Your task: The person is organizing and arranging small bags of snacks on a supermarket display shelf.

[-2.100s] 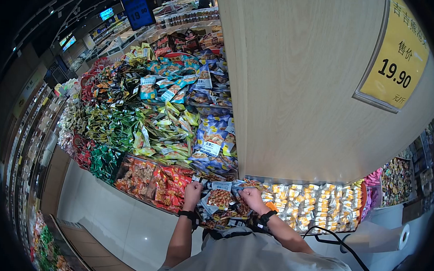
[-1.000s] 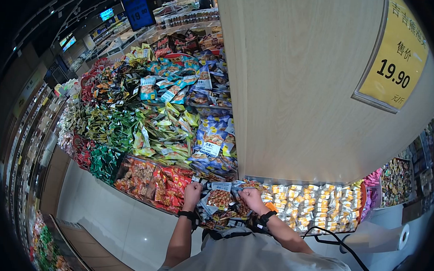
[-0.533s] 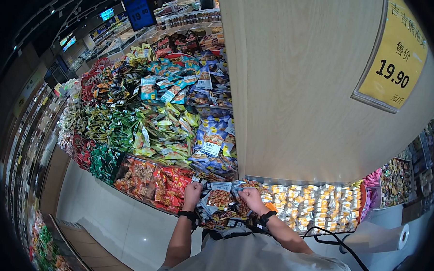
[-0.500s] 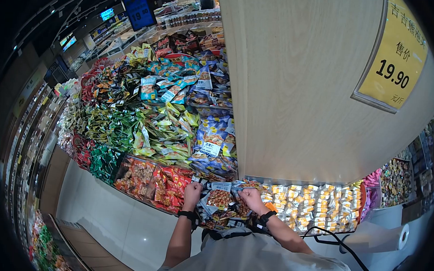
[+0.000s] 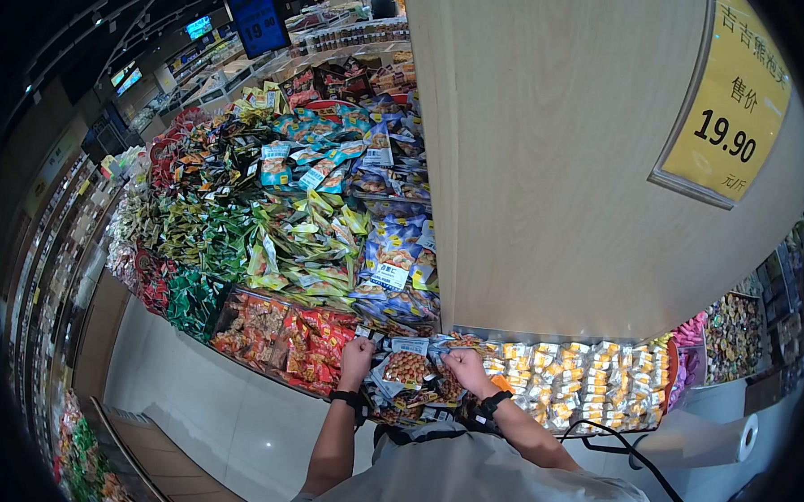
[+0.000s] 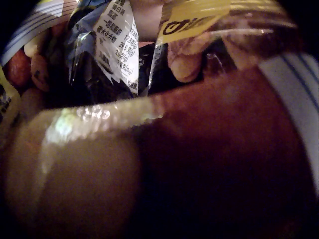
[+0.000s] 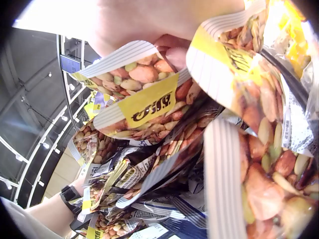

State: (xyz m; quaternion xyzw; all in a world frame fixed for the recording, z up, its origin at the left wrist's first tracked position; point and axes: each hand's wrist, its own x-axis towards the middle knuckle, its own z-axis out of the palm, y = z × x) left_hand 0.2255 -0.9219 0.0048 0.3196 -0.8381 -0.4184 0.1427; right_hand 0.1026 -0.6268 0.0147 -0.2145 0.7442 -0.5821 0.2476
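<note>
Both hands sit low among nut packets in the counter's front bin. In the head view my left hand [image 5: 356, 360] looks curled, beside the red packets [image 5: 319, 342]. My right hand [image 5: 470, 369] is curled too, at the right edge of the nut packets. Between the hands lies a packet of mixed nuts [image 5: 407, 368] with a pale label strip. The right wrist view shows my knuckles over yellow-banded nut packets [image 7: 154, 107], fingertips partly hidden behind one. Dark blur fills much of the left wrist view, below a packet's white text panel [image 6: 118, 45]. I cannot tell whether either hand holds a packet.
To the right are rows of white-and-orange wrapped snacks [image 5: 585, 380]. Green-yellow packets [image 5: 299, 238] and purple packets [image 5: 393, 255] pile up behind. A tall wooden panel [image 5: 549, 168] with a yellow price sign [image 5: 726, 113] rises ahead. A plastic bag roll [image 5: 703, 441] hangs at right.
Both hands and the packets hold their places. The head view has shifted very slightly, and the far person in the background has moved a little.
</note>
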